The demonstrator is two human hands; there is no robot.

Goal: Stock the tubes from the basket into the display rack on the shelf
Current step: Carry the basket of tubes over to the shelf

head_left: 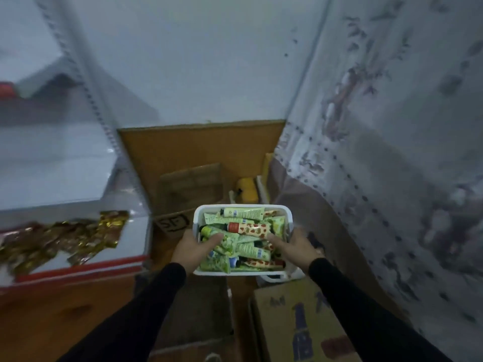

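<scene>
A white basket [241, 207] full of several tubes [248, 228], mostly green with some red-spotted ones, is held in front of me at lower centre. My left hand [192, 248] grips its left side, thumb lying over the tubes. My right hand [296, 246] grips the right side, thumb also inside the rim. The basket hangs above cardboard boxes on the floor. A white shelf [52, 178] stands to the left; no display rack shows in this blurred view.
Gold-wrapped packets [60, 236] lie on the lower red-edged shelf at left. Cardboard boxes [190, 186] sit ahead and another box [295, 317] lies below right. A yellow object [247, 190] rests behind the basket. A patterned curtain [392, 152] hangs at right.
</scene>
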